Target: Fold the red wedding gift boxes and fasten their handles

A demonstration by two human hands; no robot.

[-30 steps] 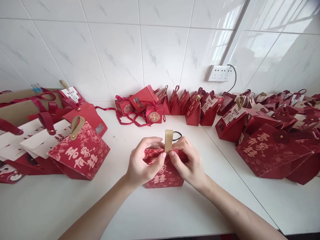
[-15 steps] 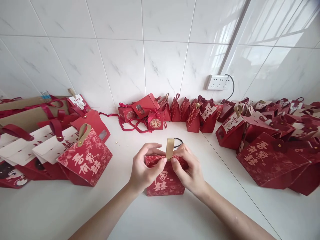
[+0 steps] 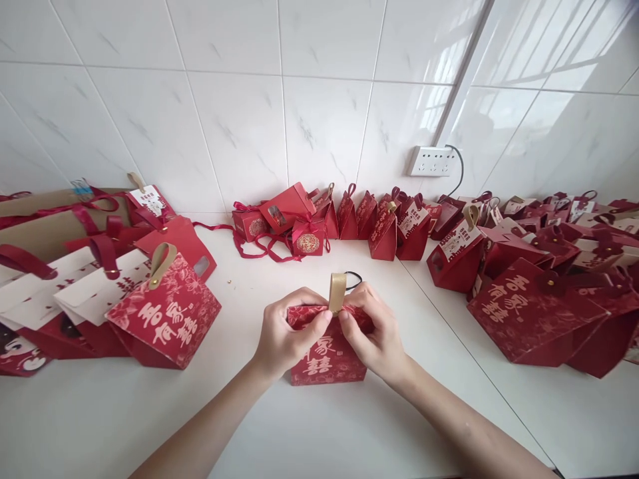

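A red gift box (image 3: 327, 368) with pale Chinese characters and a flower print stands upright on the white tabletop in front of me. From its top edge rises a gold ribbon loop (image 3: 338, 293). My left hand (image 3: 285, 332) grips the top edge on the left, its thumb on the front face at the base of the loop. On the other side my right hand (image 3: 378, 336) pinches the same edge, thumb in front and fingers behind. Both thumb tips sit close together under the loop. Fingertips behind the box are hidden. A thin black cord loop (image 3: 355, 279) shows just behind it.
Finished-looking red gift boxes (image 3: 164, 313) with ribbon handles stand at the left, near brown paper bags (image 3: 40, 229). Several more boxes (image 3: 383, 233) line the tiled wall, and a dense group (image 3: 539, 313) fills the right. A white power strip (image 3: 432, 161) is on the wall.
My left fingers, raised a little before, have come down and closed behind the top edge. The right hand keeps its pinch. The whole view has shifted slightly.
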